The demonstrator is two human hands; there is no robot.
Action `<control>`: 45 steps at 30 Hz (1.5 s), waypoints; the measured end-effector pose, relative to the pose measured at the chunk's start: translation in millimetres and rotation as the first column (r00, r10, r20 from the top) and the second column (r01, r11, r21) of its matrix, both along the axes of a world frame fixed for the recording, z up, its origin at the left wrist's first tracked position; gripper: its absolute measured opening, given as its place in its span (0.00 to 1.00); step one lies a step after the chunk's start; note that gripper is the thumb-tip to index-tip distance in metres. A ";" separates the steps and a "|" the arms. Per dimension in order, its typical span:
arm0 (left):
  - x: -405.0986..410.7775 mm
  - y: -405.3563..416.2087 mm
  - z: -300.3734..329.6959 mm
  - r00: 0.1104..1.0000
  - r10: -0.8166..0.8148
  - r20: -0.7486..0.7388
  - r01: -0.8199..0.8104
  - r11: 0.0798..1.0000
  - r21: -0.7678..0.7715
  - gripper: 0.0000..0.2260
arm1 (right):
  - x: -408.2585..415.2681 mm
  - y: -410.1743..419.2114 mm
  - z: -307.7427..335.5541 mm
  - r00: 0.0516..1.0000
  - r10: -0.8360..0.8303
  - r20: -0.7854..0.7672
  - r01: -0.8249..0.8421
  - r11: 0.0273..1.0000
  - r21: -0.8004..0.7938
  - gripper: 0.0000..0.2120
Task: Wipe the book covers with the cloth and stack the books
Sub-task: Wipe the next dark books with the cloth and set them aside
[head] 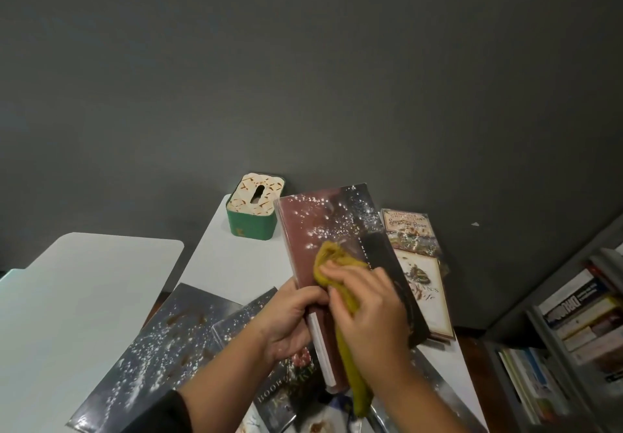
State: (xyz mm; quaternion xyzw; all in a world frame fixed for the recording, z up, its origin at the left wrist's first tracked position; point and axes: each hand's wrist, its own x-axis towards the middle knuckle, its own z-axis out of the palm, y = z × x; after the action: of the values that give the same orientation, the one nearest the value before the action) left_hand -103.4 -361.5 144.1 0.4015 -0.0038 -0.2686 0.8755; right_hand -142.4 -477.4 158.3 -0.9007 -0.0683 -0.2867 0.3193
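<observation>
Pressing a mustard-yellow cloth (332, 264) onto the powder-speckled maroon hardcover book (323, 230), the right hand (371, 311) bunches it in a curled grip. The left hand (290, 318) holds that book tilted above the white table (232, 264), fingers wrapped round its lower edge. More dusty books (145, 348) lie beneath.

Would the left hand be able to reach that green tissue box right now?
Probably not at once. The left hand grips the reddish book, holding it up while the right hand wipes it with the cloth. The tissue box stands unblocked beyond.
</observation>
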 end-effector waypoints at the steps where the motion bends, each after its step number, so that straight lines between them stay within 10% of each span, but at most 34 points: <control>1: -0.6 0.4 -0.9 1.000 0.001 0.006 -0.001 1.000 -0.003 0.14 | -3.4 3.5 -1.9 1.000 0.026 0.004 -0.025 1.000 -0.013 0.14; 9: -4.7 1.0 2.2 0.997 -0.073 0.021 0.072 0.996 0.043 0.18 | 33.7 -42.8 11.3 0.977 -0.203 -0.070 0.212 0.966 0.148 0.14; 16: -2.6 0.0 1.6 0.995 -0.070 0.069 0.071 0.998 0.000 0.14 | -3.3 0.4 5.5 0.988 0.154 -0.018 -0.154 0.988 -0.026 0.14; 23: -4.6 5.0 2.6 0.993 -0.109 0.049 0.105 0.992 0.068 0.23 | 28.6 -54.9 9.6 0.991 -0.089 -0.101 0.096 0.993 0.069 0.17; 30: -9.7 0.1 3.3 0.990 -0.126 0.057 0.126 0.992 0.016 0.14 | 1.5 2.8 8.5 0.966 0.259 0.006 -0.258 0.964 -0.065 0.14; 38: -11.4 1.6 1.1 0.994 -0.108 0.034 0.107 0.994 0.026 0.20 | 38.5 -48.2 5.1 0.989 -0.145 -0.031 0.147 0.986 0.075 0.14; 45: -7.2 1.5 2.4 0.997 -0.052 0.059 0.051 0.999 0.013 0.18 | 5.5 0.1 2.4 0.991 0.114 0.072 -0.107 0.990 -0.094 0.13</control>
State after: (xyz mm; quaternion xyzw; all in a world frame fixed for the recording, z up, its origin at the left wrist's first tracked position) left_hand -110.6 -360.0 146.4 0.4142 -0.0387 -0.2791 0.8655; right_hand -136.9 -477.3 160.6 -0.8972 -0.1432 -0.2996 0.2912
